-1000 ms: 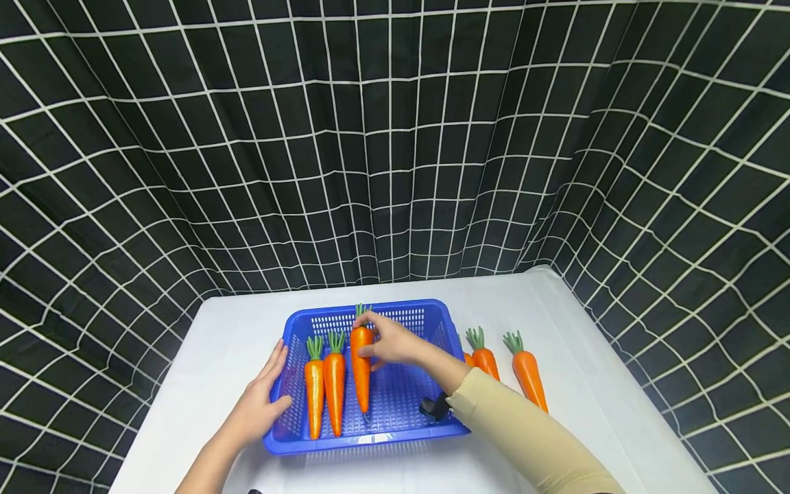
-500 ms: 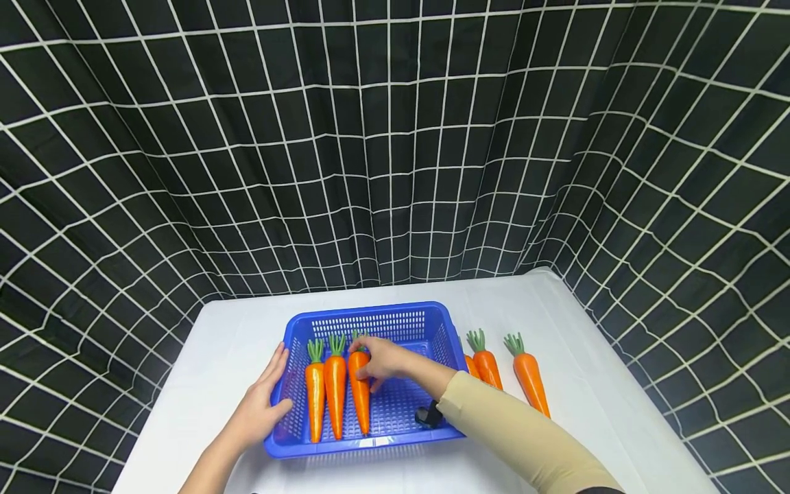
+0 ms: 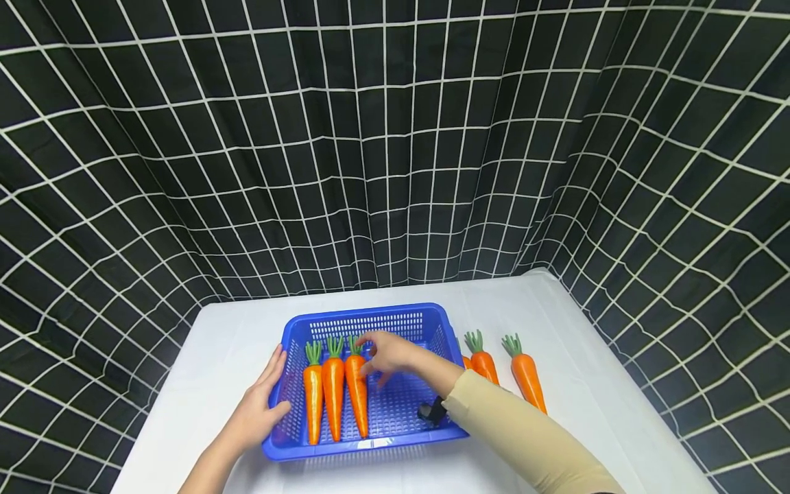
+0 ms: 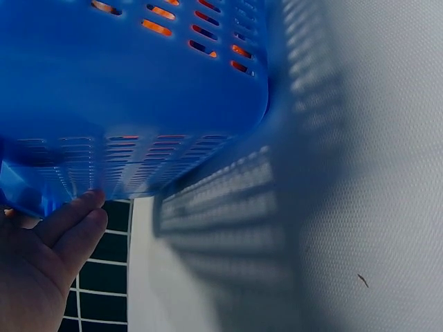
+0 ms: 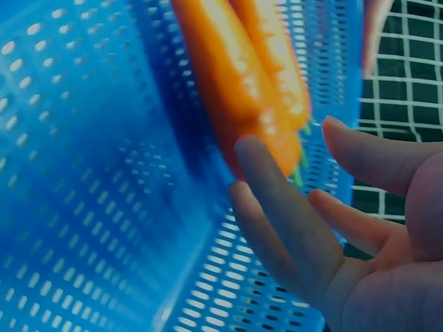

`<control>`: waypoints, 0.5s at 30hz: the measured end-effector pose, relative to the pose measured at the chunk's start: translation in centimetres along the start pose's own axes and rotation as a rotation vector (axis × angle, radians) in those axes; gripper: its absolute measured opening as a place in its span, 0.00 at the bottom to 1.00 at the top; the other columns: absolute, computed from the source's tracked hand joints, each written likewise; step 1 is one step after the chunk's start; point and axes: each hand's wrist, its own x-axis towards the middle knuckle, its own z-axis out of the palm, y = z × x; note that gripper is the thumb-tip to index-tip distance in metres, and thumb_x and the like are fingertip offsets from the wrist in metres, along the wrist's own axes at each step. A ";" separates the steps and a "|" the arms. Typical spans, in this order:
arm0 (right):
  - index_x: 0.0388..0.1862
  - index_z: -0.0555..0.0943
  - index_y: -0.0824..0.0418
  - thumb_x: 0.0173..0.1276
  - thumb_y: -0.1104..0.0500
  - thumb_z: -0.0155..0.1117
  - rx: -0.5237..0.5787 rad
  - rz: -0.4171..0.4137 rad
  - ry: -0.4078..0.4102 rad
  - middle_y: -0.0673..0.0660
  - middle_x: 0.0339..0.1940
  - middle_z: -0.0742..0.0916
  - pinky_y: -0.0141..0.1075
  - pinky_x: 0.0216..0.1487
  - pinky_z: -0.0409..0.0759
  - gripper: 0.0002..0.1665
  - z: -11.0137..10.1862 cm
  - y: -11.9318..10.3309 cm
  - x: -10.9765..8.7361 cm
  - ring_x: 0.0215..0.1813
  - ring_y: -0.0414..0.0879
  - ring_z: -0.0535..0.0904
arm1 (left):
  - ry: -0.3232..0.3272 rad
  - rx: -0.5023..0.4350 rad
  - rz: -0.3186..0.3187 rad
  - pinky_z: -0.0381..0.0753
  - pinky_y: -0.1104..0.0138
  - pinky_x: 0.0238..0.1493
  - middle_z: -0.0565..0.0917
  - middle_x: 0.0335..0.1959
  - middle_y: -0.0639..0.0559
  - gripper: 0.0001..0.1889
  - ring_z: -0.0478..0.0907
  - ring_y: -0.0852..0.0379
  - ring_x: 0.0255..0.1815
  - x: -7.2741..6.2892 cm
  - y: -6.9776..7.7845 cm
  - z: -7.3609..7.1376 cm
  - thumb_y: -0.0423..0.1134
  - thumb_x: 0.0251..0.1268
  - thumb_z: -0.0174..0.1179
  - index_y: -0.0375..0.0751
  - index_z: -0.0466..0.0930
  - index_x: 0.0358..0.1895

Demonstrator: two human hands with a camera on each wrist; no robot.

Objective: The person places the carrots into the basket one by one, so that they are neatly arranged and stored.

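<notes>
Inside a blue plastic basket (image 3: pixel 364 444), a left carrot (image 3: pixel 313 405), a middle carrot (image 3: pixel 334 398) and a right carrot (image 3: pixel 356 394) lie side by side, green tops toward the far wall. My right hand (image 3: pixel 390 353) hovers at the upper end of the right carrot, thumb and fingers spread apart. In the right wrist view, fingertips of that hand (image 5: pixel 311 235) overlap the carrot's thick end (image 5: pixel 228 83); whether they touch it is unclear. At the basket's left side, my left hand (image 3: pixel 256 412) rests on the rim with fairly straight fingers, seen against the wall in the left wrist view.
On the white table (image 3: pixel 241 322) right of the basket lie a carrot (image 3: pixel 527 381), another carrot (image 3: pixel 484 363) and a third, mostly hidden one (image 3: pixel 467 361). A small black object (image 3: pixel 432 412) shows by the right wrist. Black grid-patterned curtains (image 3: pixel 370 171) surround the table.
The right carrot has come down into the basket beside the other carrots, and my right hand has let go of it, drawing slightly right. My left hand stays on the rim.
</notes>
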 end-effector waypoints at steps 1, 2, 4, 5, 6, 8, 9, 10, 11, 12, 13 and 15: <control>0.68 0.74 0.63 0.60 0.73 0.69 0.000 -0.007 0.006 0.75 0.59 0.77 0.56 0.39 0.87 0.35 -0.3 -0.2 -0.2 0.46 0.68 0.85 | 0.000 -0.001 0.003 0.56 0.36 0.72 0.48 0.83 0.40 0.47 0.52 0.29 0.79 0.1 0.0 0.0 0.32 0.53 0.62 0.33 0.52 0.80; 0.68 0.75 0.63 0.61 0.72 0.70 -0.006 -0.018 0.012 0.75 0.61 0.77 0.56 0.39 0.88 0.35 -0.6 -0.3 -0.4 0.46 0.68 0.85 | 0.002 0.002 0.004 0.56 0.36 0.72 0.48 0.83 0.39 0.47 0.52 0.29 0.79 0.1 0.0 0.1 0.32 0.53 0.62 0.33 0.52 0.80; 0.67 0.76 0.61 0.61 0.68 0.71 -0.031 -0.044 0.027 0.75 0.63 0.77 0.55 0.39 0.88 0.33 -1.2 -0.5 -0.8 0.46 0.67 0.86 | 0.008 0.002 0.009 0.57 0.36 0.72 0.49 0.83 0.38 0.47 0.52 0.29 0.79 0.2 0.0 0.2 0.32 0.53 0.62 0.33 0.53 0.79; 0.66 0.76 0.59 0.61 0.66 0.72 -0.050 -0.057 0.036 0.74 0.63 0.78 0.54 0.39 0.88 0.33 -1.6 -0.6 -1.0 0.46 0.66 0.86 | 0.010 0.005 0.010 0.57 0.36 0.72 0.49 0.83 0.38 0.47 0.53 0.29 0.79 0.2 0.0 0.2 0.32 0.53 0.62 0.33 0.53 0.79; 0.66 0.77 0.59 0.62 0.64 0.72 -0.070 -0.070 0.046 0.73 0.63 0.79 0.52 0.39 0.89 0.32 -1.9 -0.7 -1.2 0.45 0.64 0.86 | 0.010 0.007 0.012 0.57 0.36 0.72 0.49 0.83 0.38 0.47 0.53 0.29 0.79 0.2 0.0 0.3 0.32 0.53 0.62 0.33 0.53 0.79; 0.66 0.78 0.57 0.62 0.61 0.74 -0.109 -0.093 0.069 0.70 0.62 0.81 0.50 0.41 0.88 0.32 -2.6 -0.7 -1.6 0.46 0.60 0.86 | 0.012 0.012 0.013 0.57 0.37 0.71 0.50 0.83 0.38 0.47 0.54 0.30 0.79 0.1 0.0 0.4 0.32 0.52 0.62 0.32 0.53 0.79; 0.66 0.78 0.57 0.62 0.59 0.74 -0.117 -0.099 0.079 0.69 0.62 0.81 0.49 0.43 0.88 0.32 -3.0 -0.7 -1.9 0.46 0.57 0.86 | 0.010 0.015 0.013 0.57 0.37 0.71 0.50 0.83 0.38 0.47 0.54 0.30 0.79 0.1 0.0 0.5 0.32 0.52 0.62 0.32 0.54 0.79; 0.65 0.78 0.56 0.62 0.58 0.74 -0.122 -0.102 0.089 0.68 0.62 0.82 0.49 0.45 0.88 0.32 -3.4 -0.7 -2.1 0.46 0.55 0.86 | 0.008 0.021 0.013 0.57 0.37 0.70 0.50 0.83 0.38 0.47 0.54 0.30 0.79 0.0 0.0 0.5 0.32 0.52 0.62 0.32 0.54 0.79; 0.65 0.78 0.56 0.62 0.57 0.74 -0.117 -0.105 0.097 0.68 0.62 0.82 0.49 0.47 0.87 0.32 -3.7 -0.7 -2.4 0.47 0.55 0.86 | 0.008 0.024 0.013 0.57 0.37 0.70 0.50 0.83 0.38 0.47 0.54 0.30 0.78 0.0 0.0 0.5 0.32 0.52 0.62 0.32 0.54 0.79; 0.65 0.78 0.55 0.62 0.56 0.74 -0.114 -0.109 0.108 0.67 0.62 0.82 0.48 0.47 0.87 0.31 -4.1 -0.7 -2.6 0.47 0.53 0.86 | 0.007 0.025 0.015 0.57 0.37 0.70 0.50 0.83 0.38 0.47 0.54 0.29 0.78 0.0 0.0 0.4 0.32 0.52 0.62 0.31 0.54 0.79; 0.65 0.78 0.54 0.62 0.56 0.74 -0.107 -0.113 0.118 0.66 0.63 0.82 0.48 0.48 0.87 0.31 -4.4 -0.8 -2.9 0.48 0.53 0.85 | 0.010 0.027 0.016 0.58 0.36 0.70 0.50 0.83 0.37 0.47 0.54 0.29 0.78 -0.1 0.0 0.3 0.32 0.52 0.62 0.31 0.54 0.79; 0.65 0.78 0.53 0.63 0.55 0.74 -0.082 -0.129 0.136 0.65 0.63 0.82 0.48 0.50 0.87 0.31 -5.0 -0.9 -3.3 0.50 0.53 0.85 | 0.011 0.035 0.012 0.57 0.37 0.69 0.50 0.83 0.39 0.47 0.54 0.29 0.78 0.0 0.0 0.0 0.32 0.53 0.62 0.32 0.53 0.79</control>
